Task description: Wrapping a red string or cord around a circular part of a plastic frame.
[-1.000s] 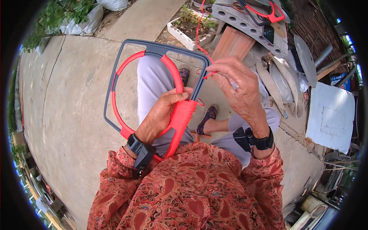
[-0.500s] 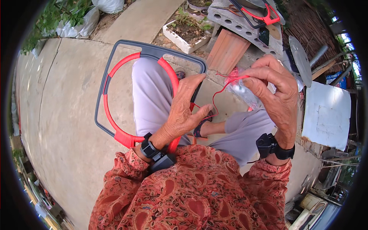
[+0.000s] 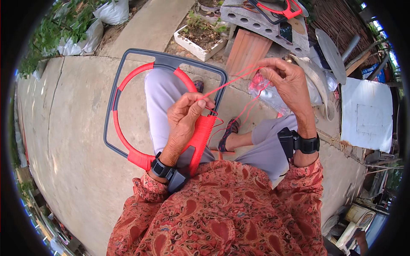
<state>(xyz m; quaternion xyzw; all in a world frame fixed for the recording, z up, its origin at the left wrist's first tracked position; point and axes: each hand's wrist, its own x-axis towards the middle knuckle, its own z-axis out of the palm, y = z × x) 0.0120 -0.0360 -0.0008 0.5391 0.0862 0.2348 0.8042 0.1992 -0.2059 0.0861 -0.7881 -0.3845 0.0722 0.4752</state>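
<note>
A dark grey frame (image 3: 112,102) with a ring inside it rests across my left thigh. Red cord (image 3: 136,160) is wound tightly round much of the ring, with a broad wrapped part (image 3: 200,134) beside my left wrist. My left hand (image 3: 185,113) is closed in a pinch on the red cord, just above that wrapped part. My right hand (image 3: 288,83) is raised to the right and pinches the same cord. The stretch of cord (image 3: 230,82) between the hands runs nearly straight, while a loose loop hangs below my right hand.
A clear plastic bag (image 3: 269,96) with red stuff in it lies on the ground beyond my right leg. A white planter (image 3: 200,46) and a concrete block (image 3: 265,25) stand ahead, with a second red-wrapped frame (image 3: 282,10) on the block. A white board (image 3: 366,113) is at right.
My left hand has gone from spread fingers to a pinch on the cord. My right hand has shifted slightly left and up. The cord between them has drawn straighter.
</note>
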